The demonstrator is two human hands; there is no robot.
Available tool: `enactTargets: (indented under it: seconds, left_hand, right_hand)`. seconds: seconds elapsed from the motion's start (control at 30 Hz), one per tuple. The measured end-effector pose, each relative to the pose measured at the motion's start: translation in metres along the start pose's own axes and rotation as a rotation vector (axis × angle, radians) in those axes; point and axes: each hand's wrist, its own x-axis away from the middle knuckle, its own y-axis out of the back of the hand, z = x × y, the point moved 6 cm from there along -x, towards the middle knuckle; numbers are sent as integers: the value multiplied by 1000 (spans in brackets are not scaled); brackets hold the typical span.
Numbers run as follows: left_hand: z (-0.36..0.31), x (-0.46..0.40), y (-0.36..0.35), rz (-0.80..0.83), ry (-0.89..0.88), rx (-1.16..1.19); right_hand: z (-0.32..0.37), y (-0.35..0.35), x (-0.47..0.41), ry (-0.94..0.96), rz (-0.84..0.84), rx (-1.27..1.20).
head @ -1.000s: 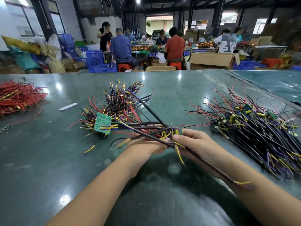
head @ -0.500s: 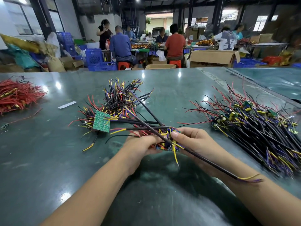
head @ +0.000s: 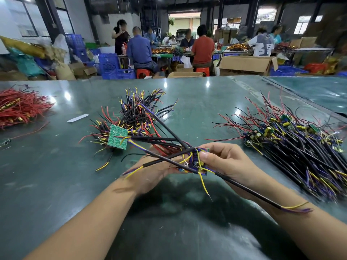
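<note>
Black sleeved cable (head: 248,189) slants down-right — left hand (head: 155,171) and right hand (head: 227,162) pinch its board (head: 195,165).

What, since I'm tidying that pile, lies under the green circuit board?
The green circuit board rests on a tangle of black, red and yellow wires; whatever lies directly beneath it is covered.

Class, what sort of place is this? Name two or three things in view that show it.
Probably an electronics assembly workshop. The left hand and right hand hold a wired circuit board, a heap of similar boards lies on the green table, and other workers sit among cardboard boxes.
</note>
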Motion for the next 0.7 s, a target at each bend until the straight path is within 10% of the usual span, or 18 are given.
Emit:
enactTargets:
  seconds: [0.23, 0.7]
  left_hand:
    - [16, -10, -8, -218, 80, -57]
    - [3, -7, 7, -124, 56, -209]
  right_hand:
    - [-5, 10, -7, 73, -257, -40]
    - [-13, 0, 1, -142, 26, -93]
